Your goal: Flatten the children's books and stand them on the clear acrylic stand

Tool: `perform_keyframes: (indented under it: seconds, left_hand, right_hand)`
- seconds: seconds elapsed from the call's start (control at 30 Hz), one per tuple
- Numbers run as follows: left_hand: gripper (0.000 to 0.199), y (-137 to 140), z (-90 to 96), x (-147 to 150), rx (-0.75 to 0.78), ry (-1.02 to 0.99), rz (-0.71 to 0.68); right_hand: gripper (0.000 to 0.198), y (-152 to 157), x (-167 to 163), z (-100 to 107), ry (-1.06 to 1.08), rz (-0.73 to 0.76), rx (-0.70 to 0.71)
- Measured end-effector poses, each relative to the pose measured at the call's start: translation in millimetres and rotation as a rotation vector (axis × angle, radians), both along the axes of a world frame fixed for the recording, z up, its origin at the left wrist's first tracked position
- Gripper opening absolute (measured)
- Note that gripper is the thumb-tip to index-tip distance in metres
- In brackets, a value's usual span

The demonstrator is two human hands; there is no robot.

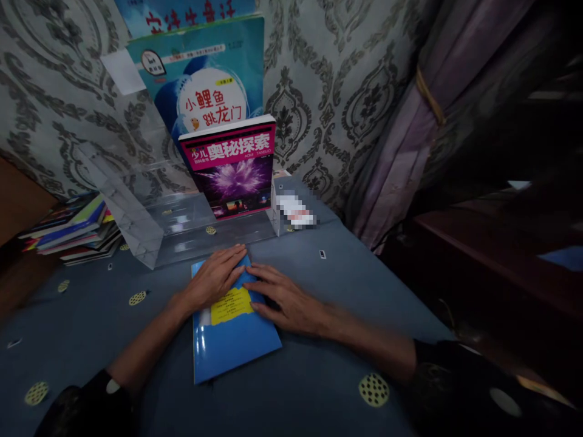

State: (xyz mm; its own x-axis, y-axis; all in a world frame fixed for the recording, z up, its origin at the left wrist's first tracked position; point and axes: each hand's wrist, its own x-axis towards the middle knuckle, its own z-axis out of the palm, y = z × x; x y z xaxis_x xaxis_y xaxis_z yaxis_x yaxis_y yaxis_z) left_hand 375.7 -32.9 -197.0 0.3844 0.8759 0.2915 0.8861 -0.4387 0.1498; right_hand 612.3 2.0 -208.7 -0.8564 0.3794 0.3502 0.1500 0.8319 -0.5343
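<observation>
A blue book [237, 355] with a yellow text patch lies flat on the table in front of me. My left hand [217, 276] rests on its upper part, fingers stretched out and pointing away to the right. On the book's right side lies my right hand [285, 298], its fingers spread and reaching over the edge onto the cover. Just beyond both hands stands a clear stepped book rack [182, 243]. A purple and pink book [234, 173] leans upright at the rack's right end, with a teal picture book [214, 79] on the step behind it.
A pile of books [82, 230] lies left of the rack. Another blue book [182, 15] tops the rack at the back. Patterned wallpaper [310, 73] rises behind, and a tied purple curtain [401, 170] hangs at the right, past the table edge. A blurred white item [296, 209] lies beside the rack.
</observation>
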Motion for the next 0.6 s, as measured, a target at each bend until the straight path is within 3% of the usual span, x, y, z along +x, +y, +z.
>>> perform_keyframes:
  seconds: [0.6]
  left_hand:
    - [0.047,-8.7,-3.2,3.7,0.031,-0.017,-0.089]
  right_hand:
    - [0.046,1.7,-1.1,-8.8,0.032,-0.010,0.023]
